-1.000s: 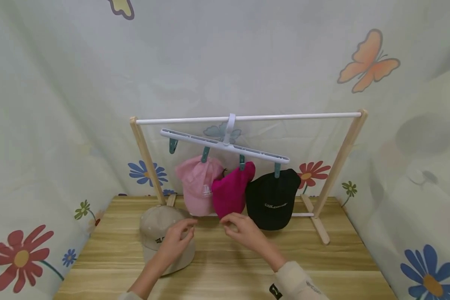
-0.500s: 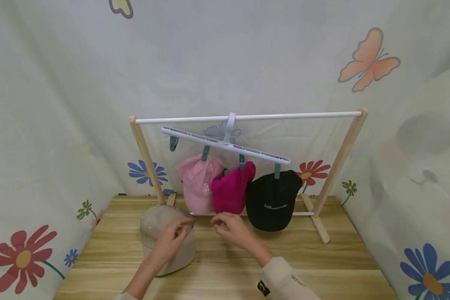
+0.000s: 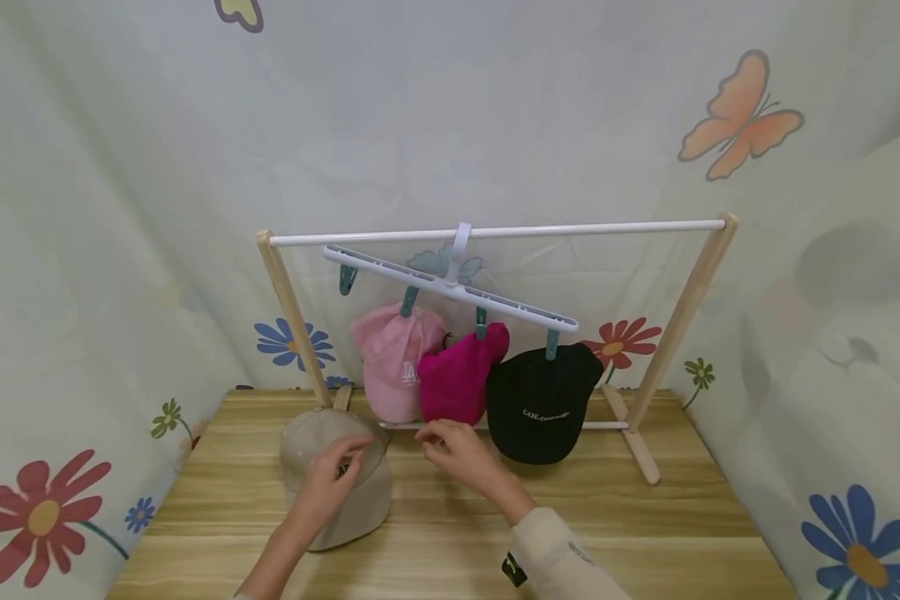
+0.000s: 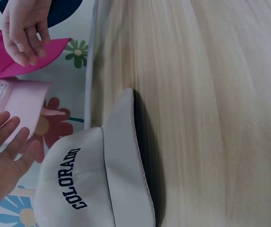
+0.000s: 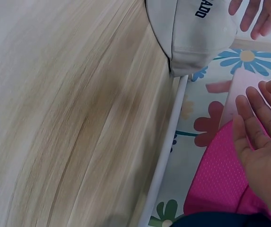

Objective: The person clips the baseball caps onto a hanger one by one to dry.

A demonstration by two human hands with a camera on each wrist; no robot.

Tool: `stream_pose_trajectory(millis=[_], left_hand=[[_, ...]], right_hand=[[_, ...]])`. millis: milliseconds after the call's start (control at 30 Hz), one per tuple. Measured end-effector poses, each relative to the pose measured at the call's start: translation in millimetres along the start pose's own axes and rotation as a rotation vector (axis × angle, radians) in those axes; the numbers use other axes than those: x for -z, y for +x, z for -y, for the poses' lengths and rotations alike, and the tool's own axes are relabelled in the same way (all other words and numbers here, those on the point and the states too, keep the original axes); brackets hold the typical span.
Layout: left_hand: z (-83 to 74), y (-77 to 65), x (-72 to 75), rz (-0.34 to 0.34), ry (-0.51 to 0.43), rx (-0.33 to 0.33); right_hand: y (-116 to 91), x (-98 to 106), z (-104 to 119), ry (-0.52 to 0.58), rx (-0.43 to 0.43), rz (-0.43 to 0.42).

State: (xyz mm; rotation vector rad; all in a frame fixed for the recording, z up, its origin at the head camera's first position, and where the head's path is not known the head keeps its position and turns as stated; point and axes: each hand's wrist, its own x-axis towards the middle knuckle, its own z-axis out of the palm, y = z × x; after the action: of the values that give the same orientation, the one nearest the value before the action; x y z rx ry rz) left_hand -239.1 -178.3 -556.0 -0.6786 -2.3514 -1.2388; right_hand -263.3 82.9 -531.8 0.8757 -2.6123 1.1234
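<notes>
A beige baseball cap with dark lettering rests on the wooden table at the left. Above it hovers my left hand, fingers loosely bent and holding nothing; the left wrist view shows a gap between hand and cap. My right hand, also holding nothing, is in front of the magenta cap. That cap hangs by a clip between a pink cap and a black cap. All three hang from a white clip hanger, tilted lower at the right.
The hanger hooks over the white top bar of a wooden-ended rack. At its left end a green clip hangs with no cap in it. A patterned cloth encloses the wooden table at back and sides.
Both hands have drifted slightly left, the left one also a little lower over the beige cap. The caps stay on their clips; the view has shifted slightly.
</notes>
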Motion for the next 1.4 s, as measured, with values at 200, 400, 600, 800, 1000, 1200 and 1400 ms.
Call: stream_pose_trajectory(millis=[200,400,600,800,1000,1200,1400], left_hand=[[4.0,-3.7,1.3,-0.015,0.057,-0.012],[6.3,-6.2,3.9,-0.012,0.091,0.011],[6.2,-7.5,9.0,-0.005,0.096,0.067],[7.9,-8.9,11.4,-0.031,0.129,0.062],[13.3,-13.7,12.5,-0.053,0.179,0.055],[17.8,-17.8,17.2,-0.065,0.171,0.074],[20.1,-16.6,27.4,-0.055,0.194,0.086]], right_hand=[[3,-5,2,0.018,0.022,-0.014],[6,-11,2,0.016,0.000,-0.014],[13,-19,4,0.025,-0.004,-0.010],[20,-27,9,0.037,-0.006,0.009],[25,-33,14,0.053,-0.034,0.018],[31,-43,18,0.050,-0.040,0.021],[38,-49,25,0.057,-0.089,0.053]])
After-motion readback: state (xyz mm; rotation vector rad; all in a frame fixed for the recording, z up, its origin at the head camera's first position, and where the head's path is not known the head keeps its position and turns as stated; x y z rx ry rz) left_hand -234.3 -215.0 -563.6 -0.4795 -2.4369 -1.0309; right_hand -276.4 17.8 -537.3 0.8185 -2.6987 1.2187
